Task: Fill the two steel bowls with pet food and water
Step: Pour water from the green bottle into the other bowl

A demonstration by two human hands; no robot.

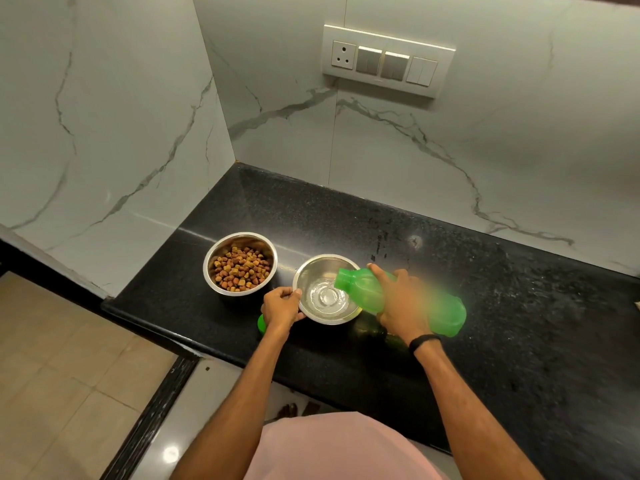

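Note:
Two steel bowls stand on the black counter (pixel 485 306). The left steel bowl (pixel 239 263) holds brown pet food kibble. The right steel bowl (pixel 323 289) has water in its bottom. My left hand (pixel 281 306) grips that bowl's near-left rim. My right hand (pixel 401 303) holds a green plastic bottle (pixel 426 306) tipped on its side, its open mouth over the right bowl. A stream of water falls from the mouth into the bowl. A green cap (pixel 261 323) lies on the counter, partly hidden behind my left wrist.
The counter sits in a corner of white marble walls, with a switch panel (pixel 388 60) on the back wall. The counter's left end drops to a tiled floor (pixel 69 358). Black counter surface stretches to the right of the bowls.

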